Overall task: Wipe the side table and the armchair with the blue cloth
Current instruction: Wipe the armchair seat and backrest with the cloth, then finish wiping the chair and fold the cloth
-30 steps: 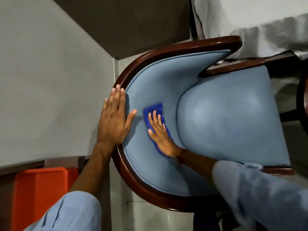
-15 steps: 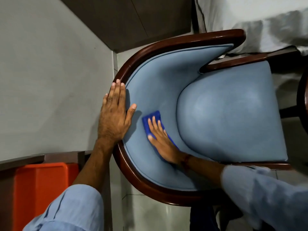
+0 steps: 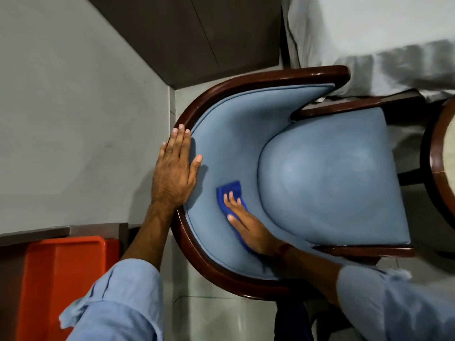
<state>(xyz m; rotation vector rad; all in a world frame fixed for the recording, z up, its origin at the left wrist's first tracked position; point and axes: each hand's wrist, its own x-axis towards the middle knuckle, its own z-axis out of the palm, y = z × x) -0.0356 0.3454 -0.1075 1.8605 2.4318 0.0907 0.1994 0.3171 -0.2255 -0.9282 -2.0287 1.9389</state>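
Observation:
The armchair [image 3: 332, 183] has pale blue upholstery and a dark curved wooden rim, seen from above. My left hand [image 3: 173, 168] lies flat on the rim of the backrest, fingers together, thumb on the padding. My right hand [image 3: 246, 225] presses the blue cloth [image 3: 230, 190] against the inner backrest, low and left of the seat cushion; part of the cloth is hidden under the palm. A round side table [image 3: 440, 158] with a dark wooden rim shows at the right edge, mostly cut off.
An orange plastic bin [image 3: 61, 274] stands at the lower left beside a dark ledge. A grey wall fills the left. A bed with white sheets [image 3: 369, 33] lies beyond the chair. Tiled floor shows below the chair.
My right hand has slid the cloth down the inner backrest toward me. My left hand stays on the rim.

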